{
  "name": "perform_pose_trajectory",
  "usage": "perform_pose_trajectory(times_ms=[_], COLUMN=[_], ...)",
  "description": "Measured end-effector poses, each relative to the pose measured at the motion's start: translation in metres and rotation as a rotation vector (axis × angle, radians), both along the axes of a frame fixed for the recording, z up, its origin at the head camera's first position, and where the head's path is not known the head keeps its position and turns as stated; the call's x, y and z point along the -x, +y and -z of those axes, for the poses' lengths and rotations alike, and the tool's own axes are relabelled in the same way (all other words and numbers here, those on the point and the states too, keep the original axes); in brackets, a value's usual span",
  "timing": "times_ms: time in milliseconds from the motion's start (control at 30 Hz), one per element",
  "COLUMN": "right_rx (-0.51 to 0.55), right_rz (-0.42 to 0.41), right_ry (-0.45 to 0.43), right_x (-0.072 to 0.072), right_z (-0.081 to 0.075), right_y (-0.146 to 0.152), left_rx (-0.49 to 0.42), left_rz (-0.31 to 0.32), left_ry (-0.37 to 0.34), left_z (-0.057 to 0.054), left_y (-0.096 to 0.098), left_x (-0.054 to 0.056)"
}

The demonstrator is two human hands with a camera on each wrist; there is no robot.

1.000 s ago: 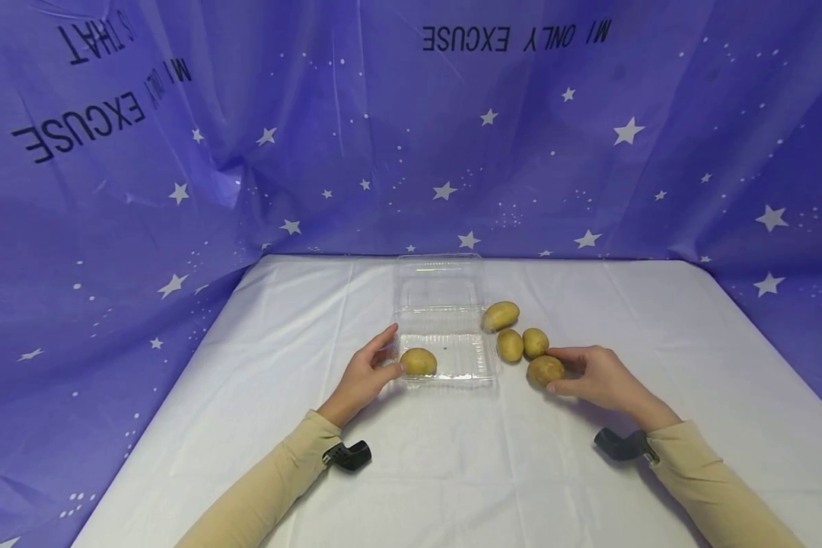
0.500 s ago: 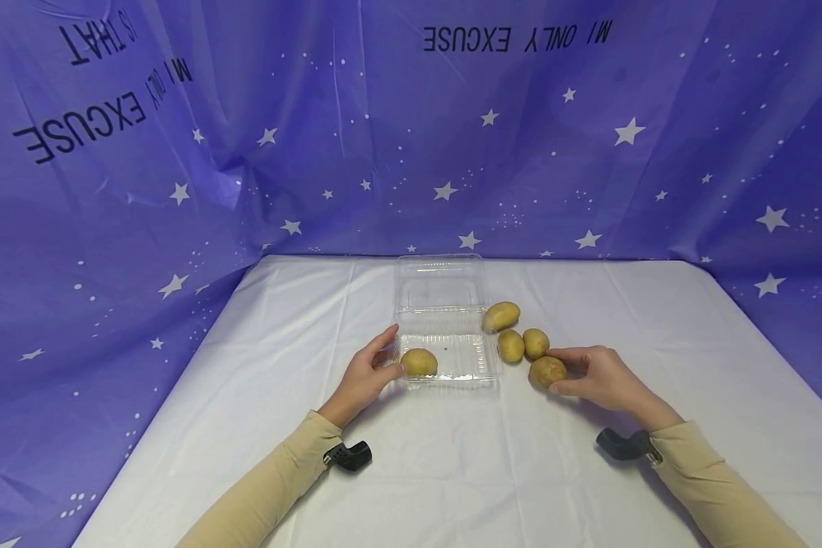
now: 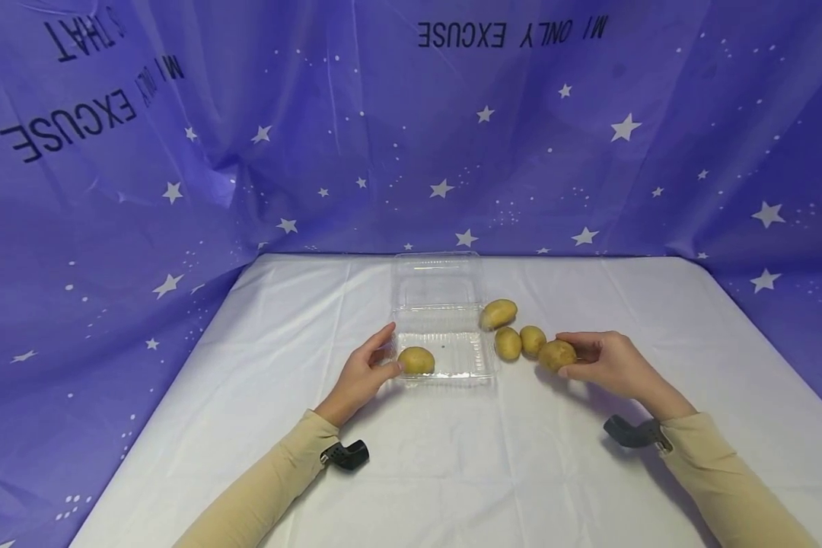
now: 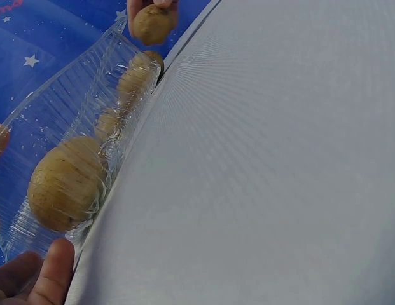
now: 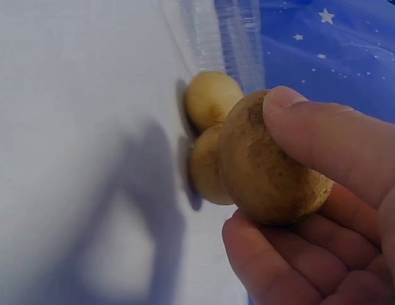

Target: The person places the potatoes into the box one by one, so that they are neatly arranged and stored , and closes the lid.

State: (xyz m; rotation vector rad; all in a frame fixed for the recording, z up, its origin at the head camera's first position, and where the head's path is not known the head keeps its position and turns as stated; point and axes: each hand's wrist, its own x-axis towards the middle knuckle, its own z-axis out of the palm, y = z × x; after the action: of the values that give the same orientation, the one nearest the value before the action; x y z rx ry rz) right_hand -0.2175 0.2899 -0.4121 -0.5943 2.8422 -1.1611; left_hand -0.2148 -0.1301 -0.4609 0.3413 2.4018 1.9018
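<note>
Head view: right of the frame's centre, a brownish potato (image 3: pixel 558 355) is pinched between the thumb and fingers of the right hand (image 3: pixel 608 361). It is held by its right end, presumably so that the other end can be kept free. By its shadow it seems to be raised off the white-covered desk (image 3: pixel 418 479); whether it is touched by its nearest neighbour cannot be told.

At the centre, the left side of a clear container (image 3: pixel 462 361) is met by the left hand (image 3: pixel 361 377), whose thumb and forefinger are spread towards its near and far corners; nothing is seen clenched there. So light a shell is probably being steadied. Its lid (image 3: pixel 438 289) is laid back towards the top of the frame, by which access from above is given. One smooth yellow potato (image 3: pixel 416 361) is placed in the tray's lower-left corner, close by the thumb.

Just right of the container, an oblong potato (image 3: pixel 498 313) is set above two rounder ones, the left round potato (image 3: pixel 508 344) and the right round potato (image 3: pixel 533 341), perhaps grouped for easy reach.

Thin, glossy, ribbed plastic is shown in the left wrist view, with the yellow skin seen through it. In the right wrist view, matt, mottled skin with darker patches is shown on the held potato. Behind, a creased purple-blue sheet (image 3: pixel 383 129) is printed with white stars and inverted lettering.
</note>
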Motion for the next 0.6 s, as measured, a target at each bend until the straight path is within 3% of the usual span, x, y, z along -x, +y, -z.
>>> perform_pose_trajectory(times_ms=[300,600], right_rx=[0.017,0.074], right_rz=[-0.021,-0.059], right_ry=[0.014,-0.016], right_x=[0.018,0.04], right_z=[-0.022,-0.035], right_y=[-0.015,-0.052], left_rx=[-0.018,-0.007], left_rz=[-0.004,0.0], left_ry=[0.0,0.0], left_z=[0.002,0.001], left_y=[-0.002,0.0], left_x=[0.0,0.001])
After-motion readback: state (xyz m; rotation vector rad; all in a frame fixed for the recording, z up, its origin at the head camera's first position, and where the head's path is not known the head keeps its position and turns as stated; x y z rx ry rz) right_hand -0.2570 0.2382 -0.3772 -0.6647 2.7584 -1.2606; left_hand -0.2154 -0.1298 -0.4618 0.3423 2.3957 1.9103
